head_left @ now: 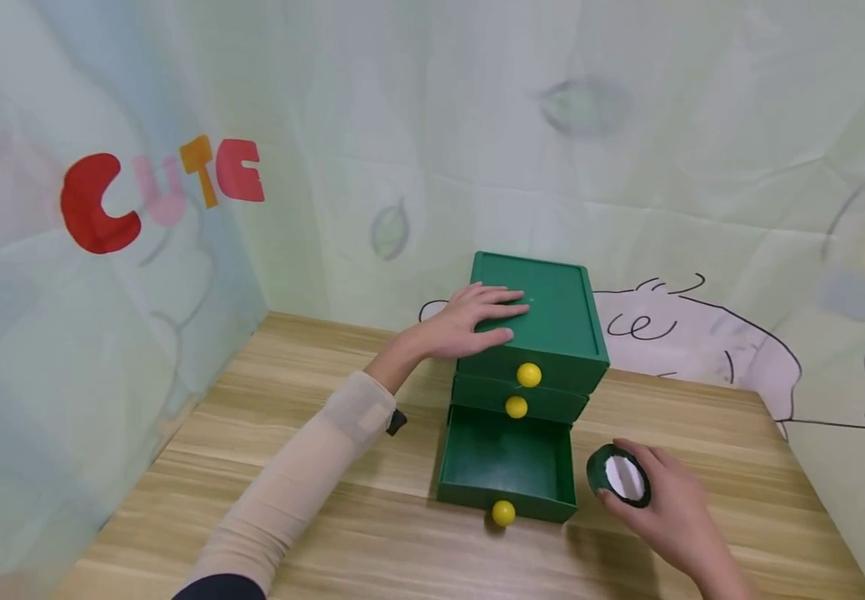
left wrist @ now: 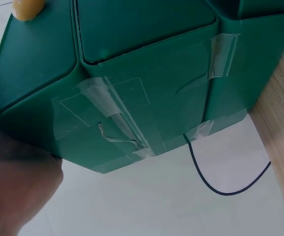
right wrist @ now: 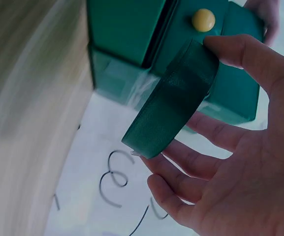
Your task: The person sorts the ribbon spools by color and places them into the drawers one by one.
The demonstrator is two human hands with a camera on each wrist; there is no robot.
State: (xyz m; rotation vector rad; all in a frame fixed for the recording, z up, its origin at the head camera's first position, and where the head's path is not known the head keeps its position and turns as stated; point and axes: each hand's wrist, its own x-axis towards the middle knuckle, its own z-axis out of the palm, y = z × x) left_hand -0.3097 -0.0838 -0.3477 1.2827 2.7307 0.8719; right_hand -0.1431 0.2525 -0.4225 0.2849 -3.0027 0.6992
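Observation:
A green three-drawer cabinet (head_left: 552, 308) with yellow ball knobs stands on the wooden table. Its bottom drawer (head_left: 470, 498) is pulled out, and nothing lies inside. The upper two drawers are closed. My left hand (head_left: 473, 321) rests on the cabinet's top at the left edge, fingers stretched across it. To the right of the open drawer, my right hand (head_left: 668, 504) holds a roll of green ribbon (right wrist: 173, 101) above the table. The thumb and fingers grip the roll by its edges, and a pale centre shows in the head view.
Clear tape (left wrist: 105, 101) runs over the seams on the cabinet's side. A dark cable (left wrist: 208, 184) loops behind it. Printed cloth (head_left: 432, 125) hangs at the back and both sides of the wooden table (head_left: 312, 358).

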